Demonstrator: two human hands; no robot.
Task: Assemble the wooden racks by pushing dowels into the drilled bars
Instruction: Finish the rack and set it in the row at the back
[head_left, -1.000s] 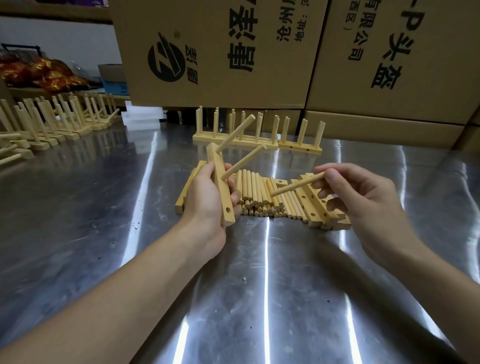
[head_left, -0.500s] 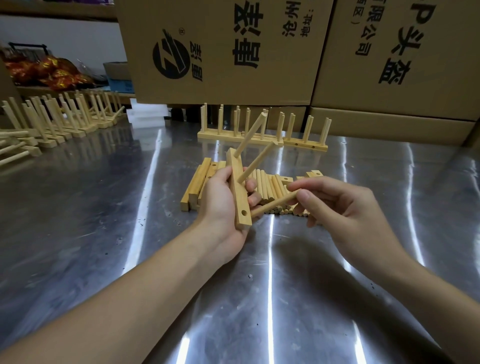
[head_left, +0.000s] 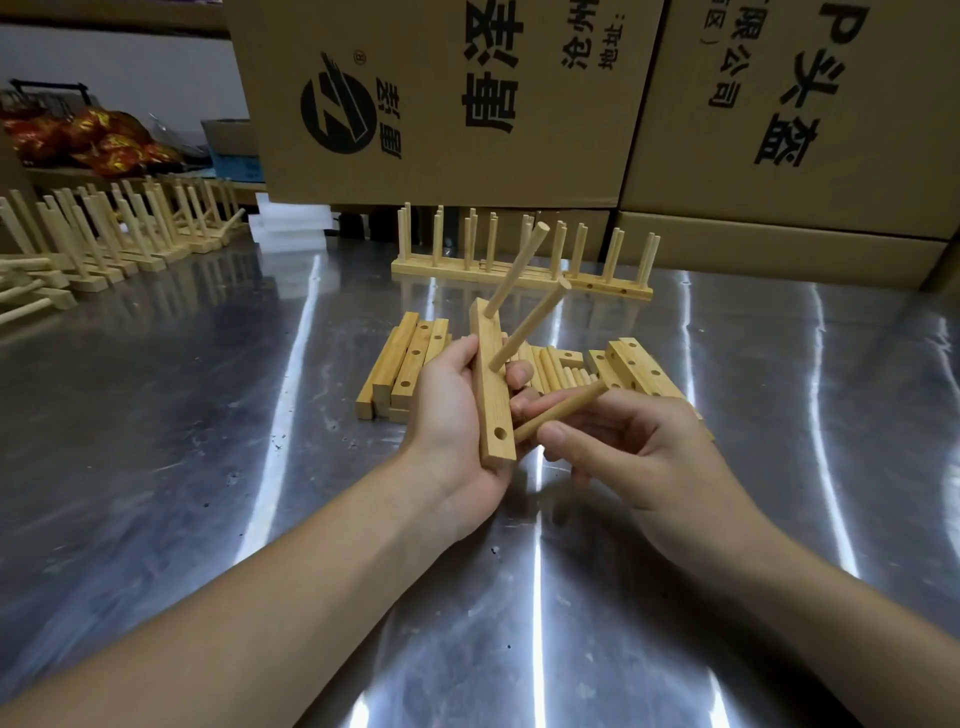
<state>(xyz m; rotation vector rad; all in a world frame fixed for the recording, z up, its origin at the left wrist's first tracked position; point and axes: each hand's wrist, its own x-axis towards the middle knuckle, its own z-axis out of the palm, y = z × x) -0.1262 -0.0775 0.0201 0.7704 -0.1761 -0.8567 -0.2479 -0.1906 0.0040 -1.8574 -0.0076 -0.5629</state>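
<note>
Above the steel surface (head_left: 156, 467), the left hand (head_left: 457, 415) grips a drilled bar (head_left: 491, 395) upright with two dowels in it; the right hand (head_left: 634, 457) pinches a third dowel (head_left: 563, 408), its tip just beside the bar's lower end.

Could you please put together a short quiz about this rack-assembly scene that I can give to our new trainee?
1. Multiple choice: how many inserted dowels stand in the bar that the left hand grips? A one; B two; C four.
2. True or false: the right hand pinches a loose dowel.
3. Short answer: which end of the gripped bar shows an empty hole?
Key: 1 B. 2 True. 3 The lower end, nearest the person.
</note>
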